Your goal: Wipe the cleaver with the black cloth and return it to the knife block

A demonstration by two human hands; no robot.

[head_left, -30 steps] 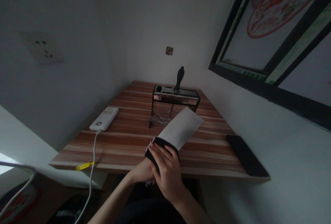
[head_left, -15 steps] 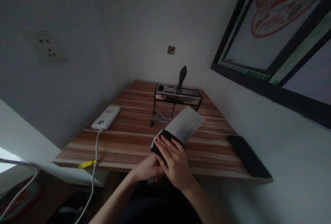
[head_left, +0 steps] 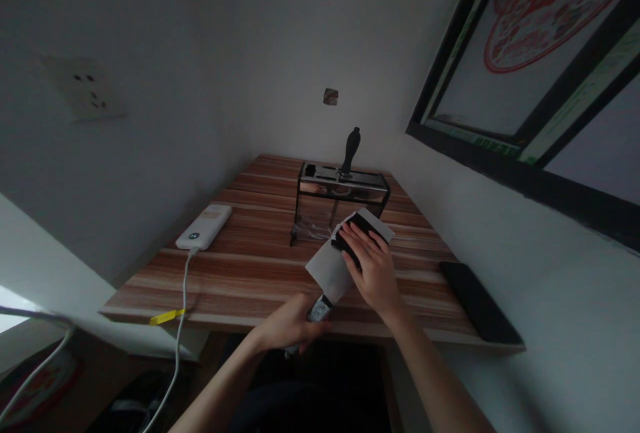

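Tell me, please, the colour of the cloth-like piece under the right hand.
The cloth-like piece is mostly black, best seen in the head view.

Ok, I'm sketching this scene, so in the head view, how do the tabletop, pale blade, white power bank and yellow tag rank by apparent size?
1. Tabletop
2. Pale blade, though the right hand and black pad cover part of it
3. White power bank
4. Yellow tag
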